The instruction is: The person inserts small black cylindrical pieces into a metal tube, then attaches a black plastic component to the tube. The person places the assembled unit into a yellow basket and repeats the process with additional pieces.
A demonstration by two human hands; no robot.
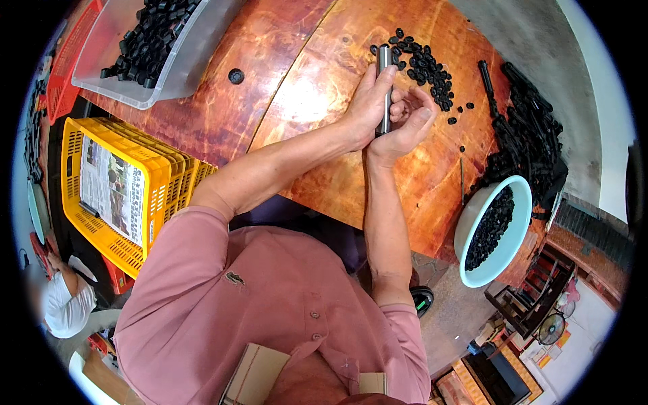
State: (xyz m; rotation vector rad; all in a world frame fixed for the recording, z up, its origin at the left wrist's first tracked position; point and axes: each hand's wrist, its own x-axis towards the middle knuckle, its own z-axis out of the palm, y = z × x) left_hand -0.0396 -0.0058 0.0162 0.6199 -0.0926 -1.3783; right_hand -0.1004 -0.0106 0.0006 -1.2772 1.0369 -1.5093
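A slim silver metal tube (385, 88) stands out lengthwise between my hands, above the wooden table. Its upper end is darker, and a black piece sits at its lower end. My left hand (366, 101) grips the tube from the left, thumb laid along it. On the other side, my right hand (407, 121) is closed loosely against it, fingers curled and the heel of the palm at the lower end; part of this contact is hidden. Just beyond the hands lie many small black oval plastic pieces (432, 73), scattered on the tabletop.
A clear plastic bin (145, 101) of black caps stands far left, with a single round black cap (235, 75) nearby. Black tubular parts (523, 125) are heaped at right beside a pale blue basin (505, 266) of small black pieces. A yellow crate (152, 182) stands left; a person (67, 304) sits beyond.
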